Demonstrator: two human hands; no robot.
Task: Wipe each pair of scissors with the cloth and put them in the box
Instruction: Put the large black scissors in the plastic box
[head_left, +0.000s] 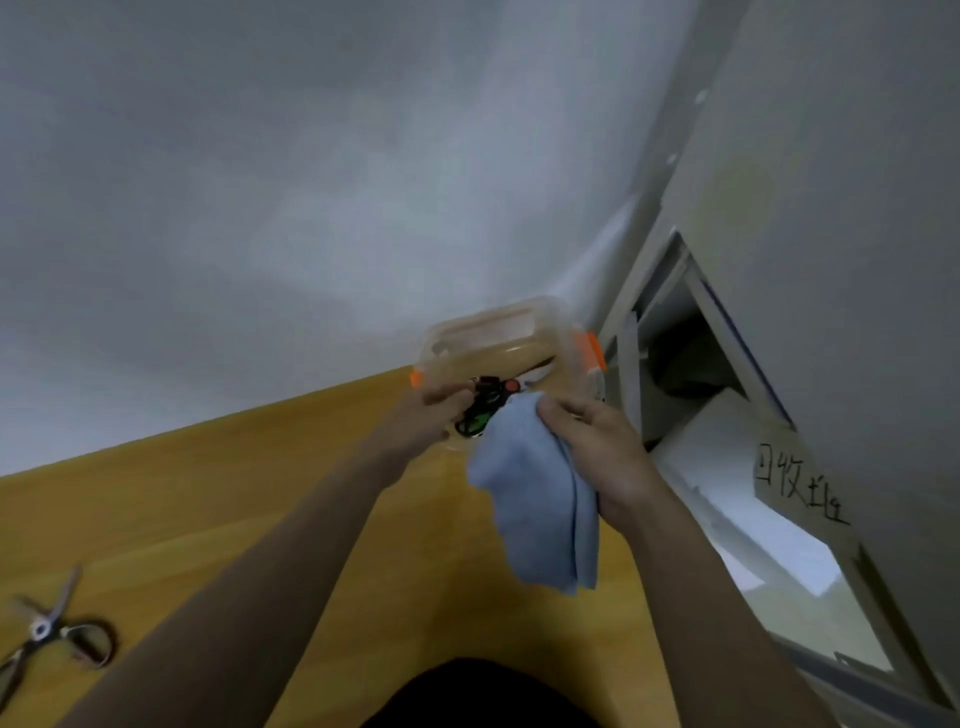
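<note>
Near the desk's (218, 499) left edge we see silver scissors (49, 631) lying splayed. Our outstretched left hand (428, 415) curls its fingers around black scissors (483, 408) before the clear box (519, 338) at the far edge; our right hand (597, 447) pinches the blue cloth (540, 509) over their blades.

Black scissors (480, 410) blades hidden under cloth (540, 499); steel scissors (49, 631) cut by left edge.
</note>
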